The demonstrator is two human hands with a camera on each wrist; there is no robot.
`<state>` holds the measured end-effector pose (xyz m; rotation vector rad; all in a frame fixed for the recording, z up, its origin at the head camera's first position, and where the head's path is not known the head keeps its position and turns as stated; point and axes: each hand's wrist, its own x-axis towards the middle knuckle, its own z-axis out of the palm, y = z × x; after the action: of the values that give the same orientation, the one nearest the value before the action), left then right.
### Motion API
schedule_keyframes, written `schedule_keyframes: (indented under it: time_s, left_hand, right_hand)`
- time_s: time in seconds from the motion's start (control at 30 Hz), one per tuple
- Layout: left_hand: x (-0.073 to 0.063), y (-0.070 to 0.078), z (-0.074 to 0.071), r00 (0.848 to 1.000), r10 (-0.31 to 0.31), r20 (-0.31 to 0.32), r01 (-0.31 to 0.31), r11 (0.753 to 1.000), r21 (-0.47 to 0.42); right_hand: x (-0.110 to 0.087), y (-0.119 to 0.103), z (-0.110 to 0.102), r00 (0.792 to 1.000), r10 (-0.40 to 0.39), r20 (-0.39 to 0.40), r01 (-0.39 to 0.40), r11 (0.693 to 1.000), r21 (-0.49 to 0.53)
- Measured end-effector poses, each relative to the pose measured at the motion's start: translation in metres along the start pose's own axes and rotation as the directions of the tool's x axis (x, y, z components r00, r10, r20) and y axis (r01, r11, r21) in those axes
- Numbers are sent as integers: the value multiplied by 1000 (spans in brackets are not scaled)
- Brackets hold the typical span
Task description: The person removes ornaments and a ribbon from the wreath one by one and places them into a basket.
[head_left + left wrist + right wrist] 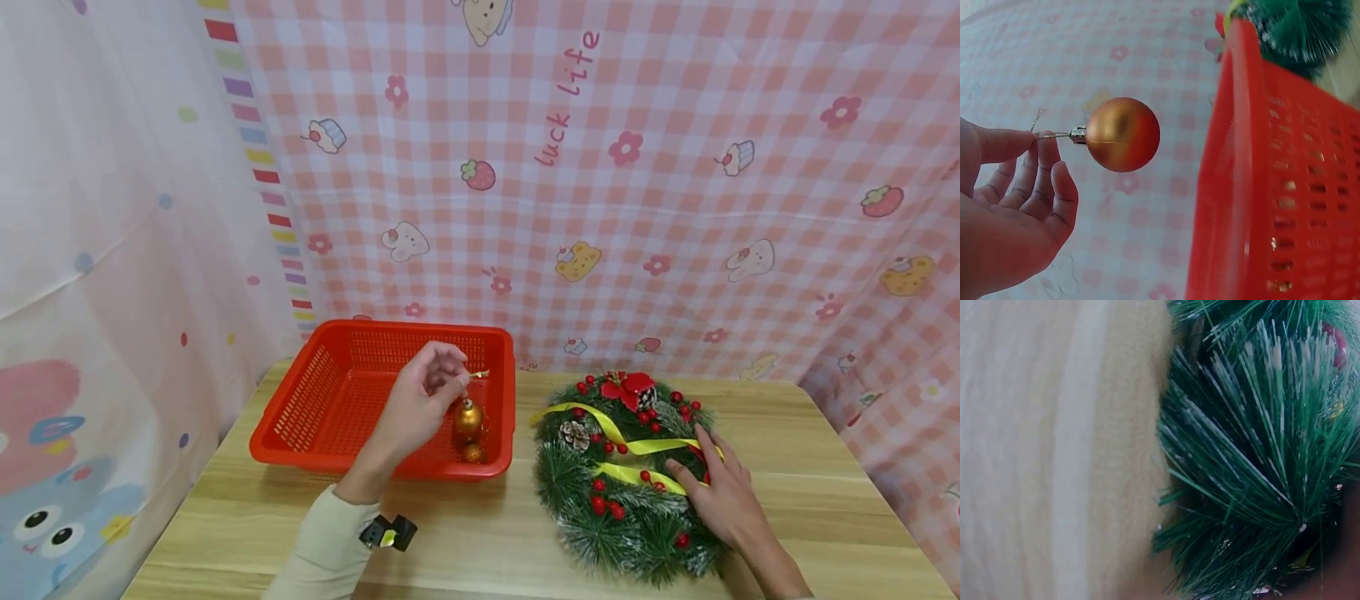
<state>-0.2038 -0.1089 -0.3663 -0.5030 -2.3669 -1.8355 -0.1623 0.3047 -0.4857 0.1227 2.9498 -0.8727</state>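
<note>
Over the right side of the red plastic basket (300,329), my left hand (431,387) pinches the thin gold string of a gold Christmas bauble (468,422) between thumb and forefinger. In the left wrist view, the matte gold bauble (1124,134) and its metal cap hang from that string. My right hand (723,492) rests on the right side of a green Christmas wreath (600,533), thumb and fingers spread. Red berries, pinecones, a red flower and a yellow ribbon (656,446) dress the wreath. Mostly green needles (1260,437) fill the right wrist view.
A smaller glittery gold bauble (474,453) lies inside the basket near its front right corner. Basket and wreath stand side by side on a wooden table (817,500). Behind it hangs a pink checked cloth (525,233), and a white patterned curtain (112,208) hangs at the left.
</note>
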Motion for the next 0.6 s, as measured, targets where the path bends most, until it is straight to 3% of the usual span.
schedule_keyframes:
  time_s: [0.3, 0.6]
  left_hand:
    - [1, -24, -15, 997, -25, -71, 26, 1000, 14]
    - [-3, -40, -19, 997, -44, -68, 47, 998, 40]
  right_hand:
    - [0, 0, 1, 1000, 0, -6, 0, 1000, -10]
    - [-1, -1, 0, 1000, -6, -14, 6, 1000, -11]
